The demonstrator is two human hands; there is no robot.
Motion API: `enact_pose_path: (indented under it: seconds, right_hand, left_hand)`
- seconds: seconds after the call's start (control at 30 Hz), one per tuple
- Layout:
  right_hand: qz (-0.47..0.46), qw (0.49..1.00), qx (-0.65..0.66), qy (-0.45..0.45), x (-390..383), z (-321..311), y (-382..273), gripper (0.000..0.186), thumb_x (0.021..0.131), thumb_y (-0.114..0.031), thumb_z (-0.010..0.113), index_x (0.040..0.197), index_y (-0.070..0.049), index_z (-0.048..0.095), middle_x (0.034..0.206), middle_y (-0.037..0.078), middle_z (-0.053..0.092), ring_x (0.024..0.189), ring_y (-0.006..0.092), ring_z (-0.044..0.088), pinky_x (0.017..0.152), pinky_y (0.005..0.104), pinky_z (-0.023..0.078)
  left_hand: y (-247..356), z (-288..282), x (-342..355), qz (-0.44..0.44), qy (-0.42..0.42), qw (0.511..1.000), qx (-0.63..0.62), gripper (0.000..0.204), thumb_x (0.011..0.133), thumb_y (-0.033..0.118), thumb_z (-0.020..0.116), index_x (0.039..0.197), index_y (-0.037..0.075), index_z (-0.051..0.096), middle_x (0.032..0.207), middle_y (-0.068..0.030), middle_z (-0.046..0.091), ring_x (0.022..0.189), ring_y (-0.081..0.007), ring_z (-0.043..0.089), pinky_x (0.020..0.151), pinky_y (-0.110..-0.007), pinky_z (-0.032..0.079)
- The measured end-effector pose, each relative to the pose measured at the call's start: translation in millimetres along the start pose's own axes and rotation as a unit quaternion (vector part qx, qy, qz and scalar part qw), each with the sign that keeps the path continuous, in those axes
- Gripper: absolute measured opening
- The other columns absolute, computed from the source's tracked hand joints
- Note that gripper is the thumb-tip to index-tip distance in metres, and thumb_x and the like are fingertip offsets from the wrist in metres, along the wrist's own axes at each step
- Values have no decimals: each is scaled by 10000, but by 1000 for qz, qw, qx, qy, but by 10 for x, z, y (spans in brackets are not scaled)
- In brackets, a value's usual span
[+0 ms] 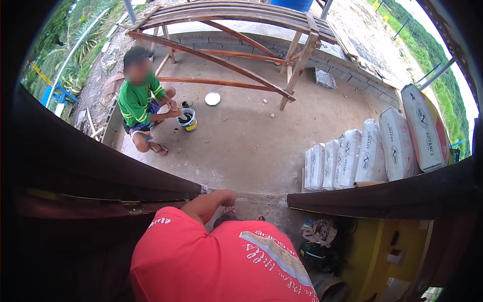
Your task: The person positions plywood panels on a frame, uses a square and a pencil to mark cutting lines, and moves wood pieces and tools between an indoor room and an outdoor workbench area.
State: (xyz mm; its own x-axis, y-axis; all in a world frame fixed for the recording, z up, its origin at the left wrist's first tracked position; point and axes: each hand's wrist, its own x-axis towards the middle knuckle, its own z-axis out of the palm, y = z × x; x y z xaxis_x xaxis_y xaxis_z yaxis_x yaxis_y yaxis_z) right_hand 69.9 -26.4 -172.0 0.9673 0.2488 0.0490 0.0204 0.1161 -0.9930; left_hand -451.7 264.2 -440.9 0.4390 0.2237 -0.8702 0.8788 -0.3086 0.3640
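Observation:
My left hand (229, 196) is in front of my red shirt, at the lower middle, at the end of a bent arm reaching to the right. Its fingers look curled; a thin pale thing (241, 200) shows just beyond them, too small to name. My bare toes (230, 209) appear close below the hand. No part of my right hand shows. Farther off at the left, a person in a green shirt (132, 104) squats, both hands together over an open paint bucket (188, 122) with dark contents. A round whitish lid (212, 98) lies on the concrete.
Dark door panels (100, 163) flank the opening. A row of cement bags (370, 153) stands at the right. Across the back is a wooden trestle (221, 58) with slanting braces. Crumpled wrapping (320, 232) and dark containers sit inside at lower right.

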Motion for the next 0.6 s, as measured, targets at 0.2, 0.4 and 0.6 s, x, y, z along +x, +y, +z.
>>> enact_pose_path:
  seconds: [0.2,0.4,0.6]
  right_hand:
    - [123,986,-93,-64,-314,281,774,500,857,-496,443,1273,-228,366,1310,-6,309,1199,219,242,955,498,146]
    - [186,961,-153,-135,-532,405,1210,444,861,-467,454,1220,-211,399,1236,-1,353,1124,215,296,904,473,198]
    - [229,931,-208,-196,-727,343,1525,390,866,-439,464,1168,-195,432,1161,4,398,1049,211,349,853,449,250]
  left_hand:
    - [37,52,15,30,16,999,-2,168,755,126,505,674,40,625,578,-74,592,493,-196,553,410,-366,388]
    - [74,93,67,-3,-14,1000,-11,164,765,133,508,678,51,620,598,-88,593,506,-200,547,415,-389,381]
    - [449,-170,9,40,10,996,84,156,760,151,518,748,40,627,660,-113,624,560,-230,591,489,-379,451]
